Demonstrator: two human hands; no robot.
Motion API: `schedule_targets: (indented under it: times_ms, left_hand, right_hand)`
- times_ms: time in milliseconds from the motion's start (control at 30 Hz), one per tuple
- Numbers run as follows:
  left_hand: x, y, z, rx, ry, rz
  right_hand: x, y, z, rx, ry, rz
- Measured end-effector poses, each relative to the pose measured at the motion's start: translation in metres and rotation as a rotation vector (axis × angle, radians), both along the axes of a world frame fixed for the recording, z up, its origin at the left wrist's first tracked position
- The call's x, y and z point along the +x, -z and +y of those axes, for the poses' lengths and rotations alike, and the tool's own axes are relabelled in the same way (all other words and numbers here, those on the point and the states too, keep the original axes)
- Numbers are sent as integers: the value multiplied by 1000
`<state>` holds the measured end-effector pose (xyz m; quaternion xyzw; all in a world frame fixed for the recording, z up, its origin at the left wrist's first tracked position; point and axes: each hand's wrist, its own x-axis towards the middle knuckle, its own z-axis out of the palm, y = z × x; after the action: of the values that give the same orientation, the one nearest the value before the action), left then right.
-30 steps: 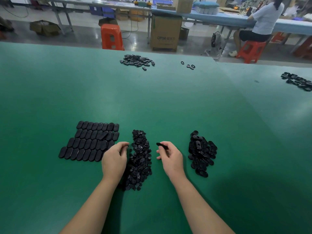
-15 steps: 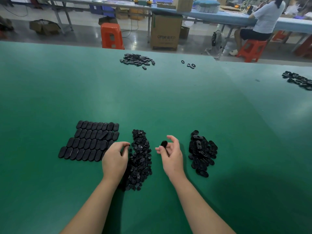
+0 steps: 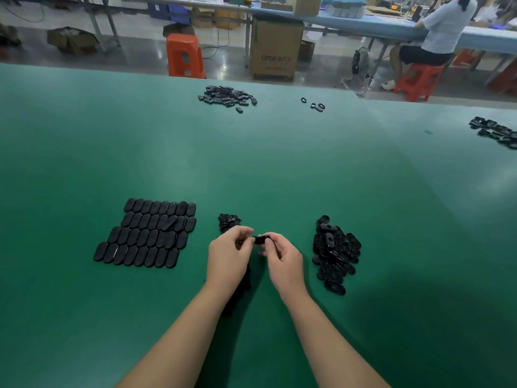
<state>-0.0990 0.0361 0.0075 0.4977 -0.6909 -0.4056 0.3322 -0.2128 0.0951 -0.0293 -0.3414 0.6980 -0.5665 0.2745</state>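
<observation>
jointly, left hand (image 3: pixel 229 256), right hand (image 3: pixel 283 256) (pinching piece (image 3: pixel 260 240))

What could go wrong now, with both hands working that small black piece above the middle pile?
1. The black piece is pinched only by fingertips of the left hand and right hand; a slip would likely drop it into the middle pile beneath, all black too, making it hard to find again.
2. The loose heap beside the right hand is stacked unevenly; a wrist brush could scatter it.
</observation>
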Motion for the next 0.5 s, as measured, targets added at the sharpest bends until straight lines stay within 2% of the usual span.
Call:
schedule_targets:
  times_ms: [167,500]
  left_hand:
    - [-12,5,4,41,-5,-62]
    - [-16,0,3,94,-42,-59]
  right_hand:
    - [0,0,0,11,16,-8]
    - [-2,-1,2,10,1,29]
